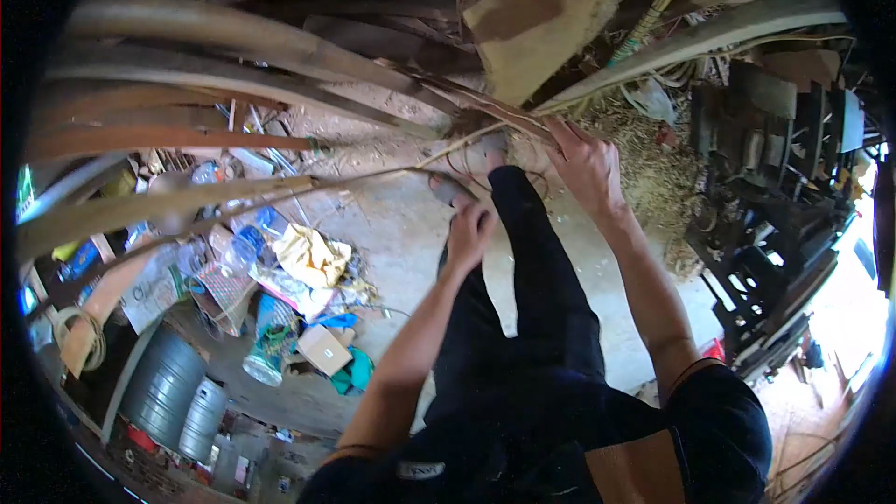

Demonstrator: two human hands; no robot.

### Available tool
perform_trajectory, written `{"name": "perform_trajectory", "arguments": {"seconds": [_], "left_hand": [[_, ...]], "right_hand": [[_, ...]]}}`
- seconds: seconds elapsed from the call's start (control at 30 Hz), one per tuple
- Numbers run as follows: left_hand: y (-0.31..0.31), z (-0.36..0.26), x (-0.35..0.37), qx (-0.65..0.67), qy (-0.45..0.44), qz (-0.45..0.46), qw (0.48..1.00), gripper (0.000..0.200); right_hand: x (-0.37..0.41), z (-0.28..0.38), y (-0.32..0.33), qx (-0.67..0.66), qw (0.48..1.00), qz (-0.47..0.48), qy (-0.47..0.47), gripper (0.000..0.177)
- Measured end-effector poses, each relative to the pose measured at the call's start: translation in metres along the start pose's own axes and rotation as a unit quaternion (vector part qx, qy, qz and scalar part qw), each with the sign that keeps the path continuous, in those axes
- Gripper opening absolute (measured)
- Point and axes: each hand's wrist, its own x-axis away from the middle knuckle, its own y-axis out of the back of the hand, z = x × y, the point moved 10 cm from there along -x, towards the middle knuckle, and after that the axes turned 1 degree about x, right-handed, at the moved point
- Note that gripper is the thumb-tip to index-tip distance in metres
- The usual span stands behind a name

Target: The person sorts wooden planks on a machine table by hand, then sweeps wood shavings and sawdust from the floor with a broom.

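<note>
Your dark shirt (504, 443) is nearest; your right hand (590, 170) grips a wooden strip (525, 124) beside the long poles (233, 28); your left hand (471, 235) curls, whether around anything I cannot tell. A firm grip should limit twisting.

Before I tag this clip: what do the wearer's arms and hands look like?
Left hand and right hand bare, no gloves visible. Forearms bare too. Dark short sleeves, tan-brown trim at the cuff. No cables or markings discernible.
</note>
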Motion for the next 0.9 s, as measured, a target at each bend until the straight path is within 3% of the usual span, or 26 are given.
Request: {"name": "perform_trajectory", "arguments": {"seconds": [0.03,0.07,0.13,0.17,0.2,0.27,0.3,0.33,0.4,0.47,0.53,0.57,0.6,0.67,0.73,0.83,0.9], "left_hand": [[-0.004,-0.006,-0.006,0.158,0.101,0.024,0.982,0.049],[0.002,-0.043,-0.001,0.369,0.23,-0.005,0.901,0.063],[0.006,-0.091,-0.025,0.547,0.162,-0.003,0.821,0.072],[0.019,-0.136,-0.025,0.634,0.153,-0.017,0.758,0.055],[0.018,-0.148,-0.036,0.637,0.142,-0.022,0.757,0.055],[0.001,-0.16,-0.055,0.622,0.148,0.004,0.769,0.04],[0.0,-0.161,-0.057,0.686,0.128,-0.024,0.716,0.029],[-0.002,-0.162,-0.054,0.686,0.12,-0.023,0.717,0.029],[0.001,-0.144,-0.035,0.688,0.175,-0.107,0.696,0.023],[0.016,-0.155,-0.006,0.708,0.156,-0.133,0.676,0.024],[0.018,-0.167,0.013,0.738,0.133,-0.022,0.661,0.028],[0.019,-0.173,0.025,0.748,0.142,0.015,0.649,0.029],[0.027,-0.172,0.037,0.744,0.134,0.025,0.654,0.029],[0.029,-0.176,0.07,0.729,0.129,0.163,0.652,0.023],[0.06,-0.177,0.112,0.629,0.129,0.147,0.753,0.028],[0.087,-0.123,0.169,0.459,0.219,0.197,0.838,0.032],[0.118,-0.104,0.218,0.395,0.263,0.182,0.861,0.033]], "right_hand": [[0.01,0.002,0.021,-0.002,1.0,-0.017,0.004,0.035],[0.02,0.003,0.04,-0.003,0.999,-0.032,0.012,0.034],[0.036,0.015,0.06,0.006,0.999,-0.025,0.024,0.033],[0.044,0.013,0.054,0.011,1.0,0.02,-0.006,0.036],[0.051,0.011,0.047,0.017,0.997,0.061,-0.037,0.039],[0.065,0.037,0.07,-0.051,0.998,-0.026,0.031,0.041],[0.068,0.048,0.075,-0.06,0.997,-0.03,0.042,0.038],[0.073,0.054,0.08,-0.068,0.996,-0.036,0.053,0.035],[0.087,0.063,0.094,-0.086,0.993,-0.046,0.072,0.03],[0.102,0.077,0.11,-0.11,0.988,-0.056,0.097,0.025],[0.117,0.077,0.131,-0.141,0.985,-0.054,0.084,0.019],[0.124,0.064,0.126,-0.15,0.988,-0.016,0.015,0.028],[0.127,0.06,0.128,-0.146,0.989,-0.029,0.014,0.028],[0.139,0.046,0.137,-0.095,0.987,-0.128,-0.004,0.04],[0.151,0.046,0.133,-0.015,0.99,-0.143,-0.006,0.05],[0.177,0.031,0.098,-0.11,0.983,-0.107,-0.105,0.021],[0.189,0.049,0.078,-0.092,0.984,-0.065,-0.135,0.018]]}}
